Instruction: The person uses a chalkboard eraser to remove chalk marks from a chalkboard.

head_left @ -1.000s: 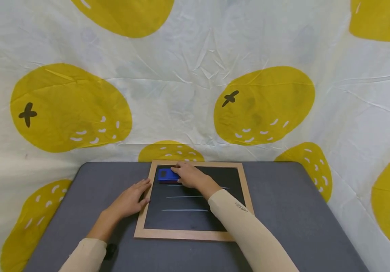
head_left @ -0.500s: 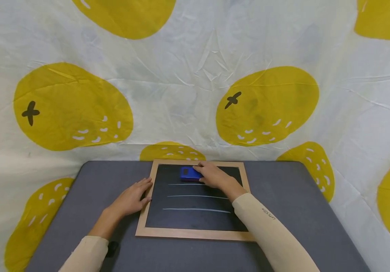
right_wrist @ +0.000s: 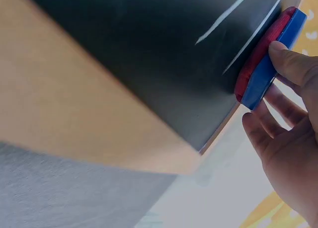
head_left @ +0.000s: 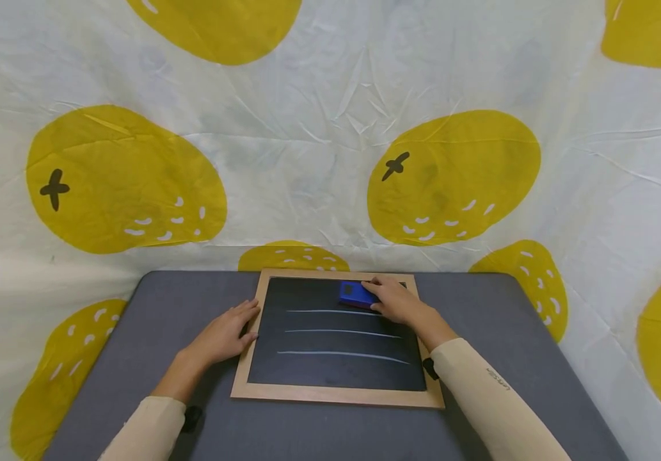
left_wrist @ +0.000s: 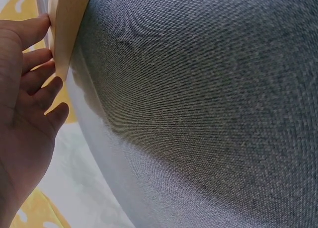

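Observation:
A wood-framed blackboard point(head_left: 330, 374) lies on the grey table, with three white chalk lines point(head_left: 342, 332) across it. Near the board's top right, my right hand point(head_left: 396, 301) grips a blue chalkboard eraser point(head_left: 356, 293) between thumb and fingers. In the right wrist view the eraser's red felt side point(right_wrist: 263, 54) faces the black surface, and the thumb presses on its blue back. My left hand point(head_left: 226, 333) rests against the frame's left edge. From the left wrist view, its fingertips point(left_wrist: 42, 27) touch the wooden frame point(left_wrist: 67, 29) without curling round it.
The grey table point(head_left: 330, 435) reaches out on both sides of the board. Behind it hangs a white cloth point(head_left: 295, 186) printed with large yellow fruit. A dark band point(head_left: 192, 419) shows at the left sleeve cuff.
My right hand has slid the eraser rightward along the board's top, from the left corner to near the right one. More of the chalk lines shows now. The left hand stays on the frame.

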### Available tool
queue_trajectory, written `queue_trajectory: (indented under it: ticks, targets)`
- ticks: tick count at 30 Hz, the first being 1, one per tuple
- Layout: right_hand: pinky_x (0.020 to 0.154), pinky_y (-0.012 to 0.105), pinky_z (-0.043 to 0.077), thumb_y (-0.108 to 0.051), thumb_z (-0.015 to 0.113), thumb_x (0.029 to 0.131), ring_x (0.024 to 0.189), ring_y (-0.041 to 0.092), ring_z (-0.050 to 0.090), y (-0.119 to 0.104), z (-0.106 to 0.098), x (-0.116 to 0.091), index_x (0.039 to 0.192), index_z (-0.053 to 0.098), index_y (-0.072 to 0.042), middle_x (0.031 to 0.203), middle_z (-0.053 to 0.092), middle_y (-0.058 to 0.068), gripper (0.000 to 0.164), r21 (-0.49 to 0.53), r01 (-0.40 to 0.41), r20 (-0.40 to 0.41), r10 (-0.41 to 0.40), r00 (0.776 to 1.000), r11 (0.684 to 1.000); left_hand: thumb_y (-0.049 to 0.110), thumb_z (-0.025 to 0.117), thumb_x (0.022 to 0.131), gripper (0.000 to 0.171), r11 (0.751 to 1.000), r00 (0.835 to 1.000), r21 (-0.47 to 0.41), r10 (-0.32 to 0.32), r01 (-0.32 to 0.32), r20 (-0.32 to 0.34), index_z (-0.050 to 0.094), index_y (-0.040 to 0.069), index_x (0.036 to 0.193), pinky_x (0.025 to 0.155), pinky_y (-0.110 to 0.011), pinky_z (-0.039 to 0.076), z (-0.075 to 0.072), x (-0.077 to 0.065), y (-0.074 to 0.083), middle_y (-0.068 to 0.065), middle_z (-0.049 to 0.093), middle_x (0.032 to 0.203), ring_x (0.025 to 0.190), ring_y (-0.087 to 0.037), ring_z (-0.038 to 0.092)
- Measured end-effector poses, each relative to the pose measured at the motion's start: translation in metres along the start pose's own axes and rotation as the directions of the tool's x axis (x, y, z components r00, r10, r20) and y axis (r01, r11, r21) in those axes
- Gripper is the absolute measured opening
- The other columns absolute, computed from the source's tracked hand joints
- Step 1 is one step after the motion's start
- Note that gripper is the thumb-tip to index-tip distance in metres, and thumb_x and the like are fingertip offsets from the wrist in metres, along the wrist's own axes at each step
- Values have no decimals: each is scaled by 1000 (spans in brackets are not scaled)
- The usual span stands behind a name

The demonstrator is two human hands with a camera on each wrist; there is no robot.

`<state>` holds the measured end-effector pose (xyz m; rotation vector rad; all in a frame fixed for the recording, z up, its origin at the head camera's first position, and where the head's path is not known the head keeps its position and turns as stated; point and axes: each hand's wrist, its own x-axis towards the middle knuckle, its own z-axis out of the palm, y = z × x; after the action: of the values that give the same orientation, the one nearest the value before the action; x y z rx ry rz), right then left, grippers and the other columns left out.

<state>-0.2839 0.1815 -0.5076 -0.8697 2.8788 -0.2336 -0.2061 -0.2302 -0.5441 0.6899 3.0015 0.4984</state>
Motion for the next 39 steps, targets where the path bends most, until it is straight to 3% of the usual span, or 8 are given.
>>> queue_trajectory:
  ticks: [14,24,39]
  targets:
    - [98,51,53,-18,75,95,111,34,60,26,4,-31,148,54,2,124,61,21,60,-11,10,-91,-11,996,1000,20,73,96,60,1000,1000,-2,16,-16,-20,53,-6,147,117,-60,39,-1,-7,5,-22,47,157,146,-43,45]
    - [98,56,52,-24,73,98,109,38,58,30,1,-42,149,53,2,125,58,24,61,-33,-112,-72,110,991,993,25,73,97,63,1000,1000,-2,0,0,-11,51,-4,149,118,-59,39,2,-6,4,-19,46,159,147,-41,43]
    - [91,49,53,-22,77,95,100,29,57,26,1,-55,146,55,3,120,59,19,61,-16,-35,-55,34,998,999,21,73,97,62,999,1000,-42,-10,10,-12,51,-5,148,120,-60,34,2,-5,3,-20,44,160,149,-41,41]
